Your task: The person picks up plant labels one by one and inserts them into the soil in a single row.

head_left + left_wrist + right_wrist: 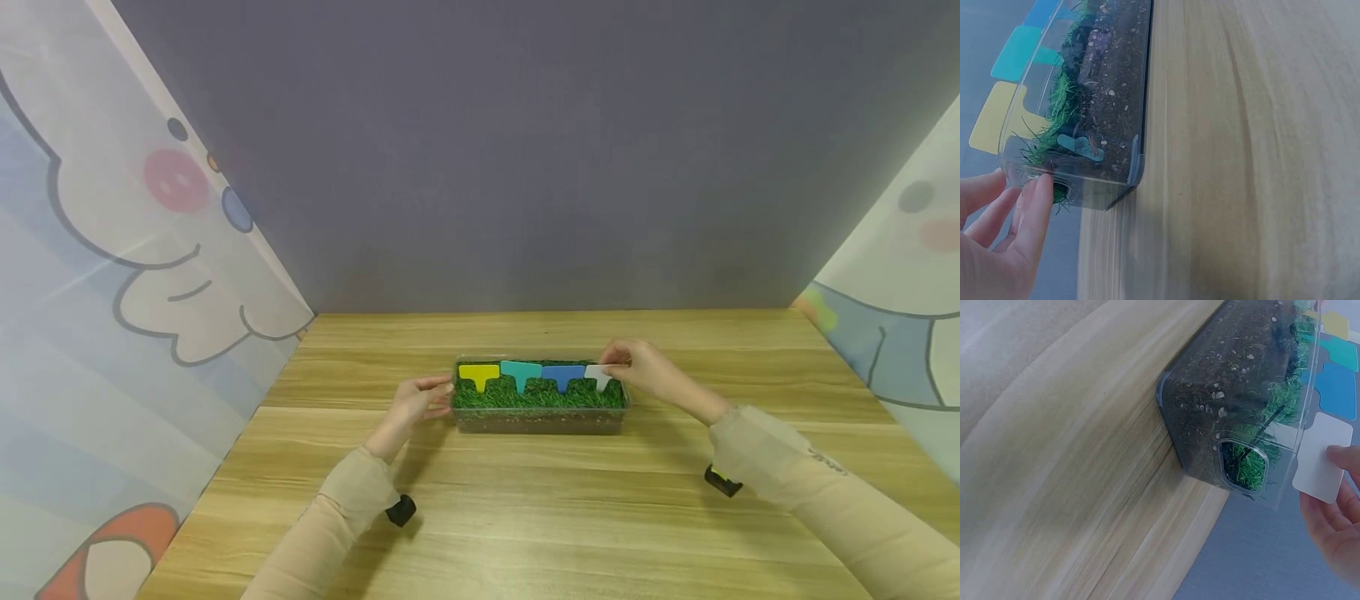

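Note:
A clear plastic box of dark soil and green grass stands on the table. Along it stand a yellow plant label, a teal one, a blue one and a white plant label at the right end. My right hand pinches the white label's head between thumb and fingers; its stem reaches down into the grass. My left hand touches the box's left end with fairly straight fingers, as the left wrist view shows near the opening in that end wall.
The wooden table carries the box near its middle. Behind it rises a grey panel. Printed cartoon cloths hang at the left and right. A small black device sits at the left wrist, another at the right.

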{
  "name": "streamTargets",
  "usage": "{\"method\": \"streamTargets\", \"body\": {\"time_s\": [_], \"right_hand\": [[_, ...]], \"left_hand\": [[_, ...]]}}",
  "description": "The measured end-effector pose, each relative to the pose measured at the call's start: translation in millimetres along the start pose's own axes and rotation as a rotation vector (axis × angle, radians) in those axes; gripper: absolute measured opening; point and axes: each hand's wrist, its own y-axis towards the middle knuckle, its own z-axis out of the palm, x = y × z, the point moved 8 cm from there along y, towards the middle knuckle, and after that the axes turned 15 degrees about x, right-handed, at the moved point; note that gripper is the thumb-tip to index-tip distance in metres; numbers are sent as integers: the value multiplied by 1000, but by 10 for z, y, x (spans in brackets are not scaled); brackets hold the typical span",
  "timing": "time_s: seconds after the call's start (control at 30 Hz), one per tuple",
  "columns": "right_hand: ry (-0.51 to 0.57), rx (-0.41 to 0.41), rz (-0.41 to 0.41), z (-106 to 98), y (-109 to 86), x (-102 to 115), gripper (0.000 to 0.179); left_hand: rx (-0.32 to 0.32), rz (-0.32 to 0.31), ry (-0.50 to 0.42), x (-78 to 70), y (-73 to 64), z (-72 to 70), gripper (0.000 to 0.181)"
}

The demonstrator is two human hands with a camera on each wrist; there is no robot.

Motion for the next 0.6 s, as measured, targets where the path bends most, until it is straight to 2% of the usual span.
{"method": "streamTargets", "body": {"time_s": [0.2, 0.37, 0.47, 0.6], "right_hand": [[-14, -23, 5, -22, -35, -19, 7], [-3, -38, 29, -42, -65, -30, 10], [5, -57, 26, -56, -87, -7, 11], [-61, -134, -4, -100, -132, 61, 11]], "left_hand": [[32, 45, 27, 29, 66, -4, 32], [-9, 20, 99, -111, -9, 62, 27], [-64, -12, 174, -256, -106, 118, 26], [-63, -6, 237, -321, -128, 132, 24]]}}
